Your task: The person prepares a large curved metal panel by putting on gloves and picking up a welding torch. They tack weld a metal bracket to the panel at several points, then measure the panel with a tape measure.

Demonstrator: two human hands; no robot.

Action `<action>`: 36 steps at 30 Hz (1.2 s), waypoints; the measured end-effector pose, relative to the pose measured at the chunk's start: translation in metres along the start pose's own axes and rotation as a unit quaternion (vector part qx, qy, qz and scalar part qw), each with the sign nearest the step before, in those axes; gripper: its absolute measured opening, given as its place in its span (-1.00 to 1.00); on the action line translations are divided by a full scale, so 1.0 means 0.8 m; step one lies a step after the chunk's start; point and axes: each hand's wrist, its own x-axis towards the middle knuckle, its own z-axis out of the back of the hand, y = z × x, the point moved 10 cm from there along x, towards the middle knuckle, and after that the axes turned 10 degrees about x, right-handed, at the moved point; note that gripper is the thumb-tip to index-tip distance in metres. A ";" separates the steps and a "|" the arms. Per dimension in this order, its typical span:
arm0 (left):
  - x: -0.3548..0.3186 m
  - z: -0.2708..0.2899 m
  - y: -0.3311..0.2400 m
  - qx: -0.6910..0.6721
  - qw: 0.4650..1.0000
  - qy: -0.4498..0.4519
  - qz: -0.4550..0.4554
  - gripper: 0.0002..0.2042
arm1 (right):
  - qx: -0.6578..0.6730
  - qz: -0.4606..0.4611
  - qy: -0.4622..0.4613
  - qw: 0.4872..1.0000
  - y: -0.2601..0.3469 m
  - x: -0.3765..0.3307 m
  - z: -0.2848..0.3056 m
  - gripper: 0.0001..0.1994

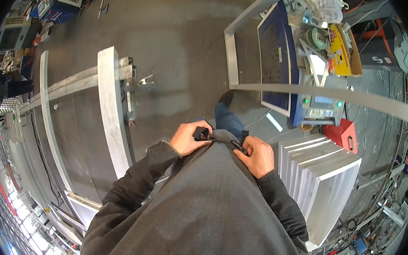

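At waist height, in front of the dark grey garment (207, 200) I wear, both hands are closed on a black strap (221, 140). My left hand (191, 138) pinches one side of it, where a wide black loop or end shows by the thumb. On the other side, my right hand (258, 156) grips the strap between thumb and fingers, with a short black end standing up beside the index finger. A small dark piece like a buckle sits close to the right fingertips; whether it is fastened I cannot tell.
Long pale metal beams (110, 104) stand on my left, a clamp-like tool (146, 79) near them. Right of me are stacked white frames (319, 174), a red box (342, 135) and a blue machine (274, 51) topped with clutter. A grey metal frame (231, 62) rises ahead.
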 end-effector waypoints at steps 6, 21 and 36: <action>0.084 0.018 0.066 0.006 0.987 0.117 0.113 -0.80 | 0.278 -0.169 0.168 0.930 -0.067 0.073 0.010 -0.61; 0.339 0.065 -0.114 -0.033 0.796 0.595 -0.106 -0.71 | 0.362 -0.360 -0.130 0.850 -0.019 0.072 0.027 -0.92; 0.562 0.186 -0.067 -0.050 0.886 0.461 -0.023 -0.82 | 0.437 -0.121 -0.563 0.691 -0.102 0.354 0.182 -0.86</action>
